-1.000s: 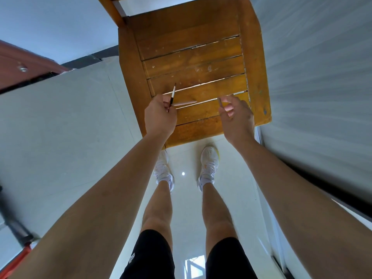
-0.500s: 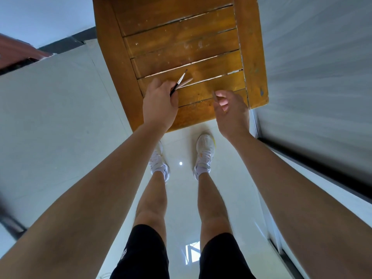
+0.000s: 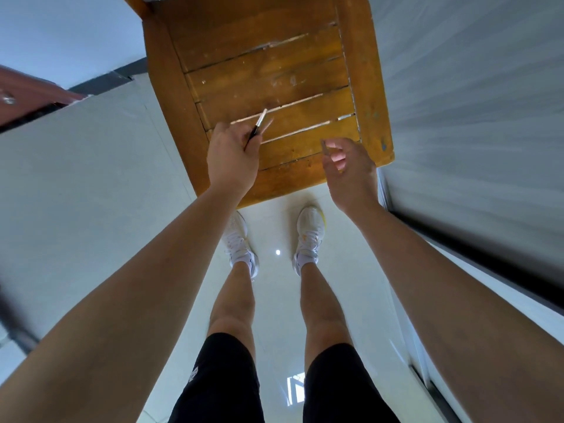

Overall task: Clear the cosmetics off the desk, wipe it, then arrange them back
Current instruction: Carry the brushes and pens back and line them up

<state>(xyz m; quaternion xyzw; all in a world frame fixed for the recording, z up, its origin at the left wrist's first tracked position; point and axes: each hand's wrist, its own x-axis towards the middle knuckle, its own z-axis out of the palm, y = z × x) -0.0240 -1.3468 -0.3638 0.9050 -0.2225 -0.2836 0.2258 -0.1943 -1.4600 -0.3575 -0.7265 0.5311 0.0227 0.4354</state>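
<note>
Two slim cosmetic pencils (image 3: 258, 126) pinched in your left hand (image 3: 232, 157), fingers curled round them, tips over the slatted wooden desk (image 3: 274, 71), your right hand (image 3: 351, 172) half curled at its near edge, hold impossible to tell.

Single head-worn wide-angle cam, looking fwd & steeply down from close above left hand (image 3: 233, 157) & right hand (image 3: 351, 170). Bench (image 3: 274, 71) sits just beyond the hands; legs (image 3: 232, 300), shoes (image 3: 309, 230) & floor (image 3: 91, 178) show between & under them.
</note>
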